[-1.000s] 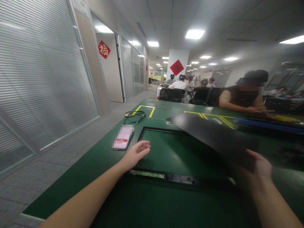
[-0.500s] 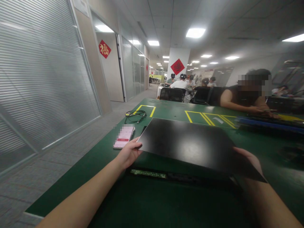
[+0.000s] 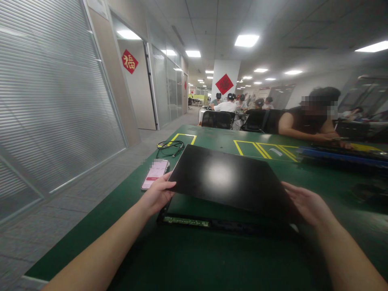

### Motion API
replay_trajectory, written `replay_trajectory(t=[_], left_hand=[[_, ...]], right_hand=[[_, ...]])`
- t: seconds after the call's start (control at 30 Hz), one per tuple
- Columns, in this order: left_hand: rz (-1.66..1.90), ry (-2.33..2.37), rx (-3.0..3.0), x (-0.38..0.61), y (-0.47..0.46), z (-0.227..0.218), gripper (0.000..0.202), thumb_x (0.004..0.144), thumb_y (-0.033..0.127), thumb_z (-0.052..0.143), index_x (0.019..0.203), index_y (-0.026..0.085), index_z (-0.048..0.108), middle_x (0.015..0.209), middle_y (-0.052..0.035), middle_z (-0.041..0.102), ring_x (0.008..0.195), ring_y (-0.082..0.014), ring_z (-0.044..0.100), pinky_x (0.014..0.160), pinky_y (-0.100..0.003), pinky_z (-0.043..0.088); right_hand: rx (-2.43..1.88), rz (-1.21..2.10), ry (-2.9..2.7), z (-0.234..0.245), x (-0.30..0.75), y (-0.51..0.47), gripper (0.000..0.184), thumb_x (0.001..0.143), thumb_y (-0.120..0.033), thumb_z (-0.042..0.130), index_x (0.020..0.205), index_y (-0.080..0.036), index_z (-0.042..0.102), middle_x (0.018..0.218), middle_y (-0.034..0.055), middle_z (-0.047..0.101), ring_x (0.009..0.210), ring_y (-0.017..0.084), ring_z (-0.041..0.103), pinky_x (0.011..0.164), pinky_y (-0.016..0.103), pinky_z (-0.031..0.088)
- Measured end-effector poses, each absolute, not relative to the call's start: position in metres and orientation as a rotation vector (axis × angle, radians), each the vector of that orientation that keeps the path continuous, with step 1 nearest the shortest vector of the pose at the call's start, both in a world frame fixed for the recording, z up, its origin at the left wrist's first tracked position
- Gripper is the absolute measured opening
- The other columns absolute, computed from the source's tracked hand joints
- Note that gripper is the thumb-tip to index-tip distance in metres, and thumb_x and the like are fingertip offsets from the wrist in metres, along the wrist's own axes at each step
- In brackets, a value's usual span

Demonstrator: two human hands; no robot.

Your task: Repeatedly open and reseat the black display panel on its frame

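A thin, glossy black screen panel [image 3: 224,173] is held tilted above the table, its near edge raised. My left hand [image 3: 159,195] grips its left edge, thumb on top and fingers underneath. At the right edge, my right hand [image 3: 309,204] supports the panel, with some fingers hidden by it. Beneath lies a dark, narrow frame [image 3: 162,212] on the green tabletop, mostly covered by the panel. A strip of green circuit board [image 3: 185,222] shows along the frame's near side.
The green table [image 3: 100,230] carries a phone [image 3: 155,174] with a lit screen beside my left hand. A coiled black cable [image 3: 169,148] lies behind it. Yellow tape [image 3: 245,142] marks the far side. Across the table sits a person [image 3: 315,125] near a long blue-edged object [image 3: 333,156].
The panel has come down towards the frame and shifted left. My right hand has moved left with its edge, and more of the frame's left corner shows.
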State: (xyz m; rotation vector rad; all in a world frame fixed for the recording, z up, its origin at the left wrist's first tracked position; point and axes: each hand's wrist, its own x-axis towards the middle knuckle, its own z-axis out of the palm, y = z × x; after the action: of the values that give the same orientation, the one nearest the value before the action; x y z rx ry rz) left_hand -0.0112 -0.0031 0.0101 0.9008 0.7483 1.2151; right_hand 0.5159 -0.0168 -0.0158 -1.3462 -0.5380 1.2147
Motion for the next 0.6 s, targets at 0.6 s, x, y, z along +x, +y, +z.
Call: replay_trajectory(t=[0.6], left_hand=[[1.295, 0.956, 0.680, -0.009, -0.011, 0.033, 0.096, 0.058, 0.000, 0.076, 0.152, 0.020, 0.077, 0.102, -0.0067, 0.090, 0.080, -0.0252, 0.084, 0.068, -0.030, 0.066]], right_hand=[[-1.545, 0.953, -0.739, -0.027, 0.506, -0.013, 0.055, 0.077, -0.035, 0.085, 0.130, -0.028, 0.079, 0.103, 0.0130, 0.092, 0.087, 0.029, 0.083, 0.067, 0.034, 0.059]])
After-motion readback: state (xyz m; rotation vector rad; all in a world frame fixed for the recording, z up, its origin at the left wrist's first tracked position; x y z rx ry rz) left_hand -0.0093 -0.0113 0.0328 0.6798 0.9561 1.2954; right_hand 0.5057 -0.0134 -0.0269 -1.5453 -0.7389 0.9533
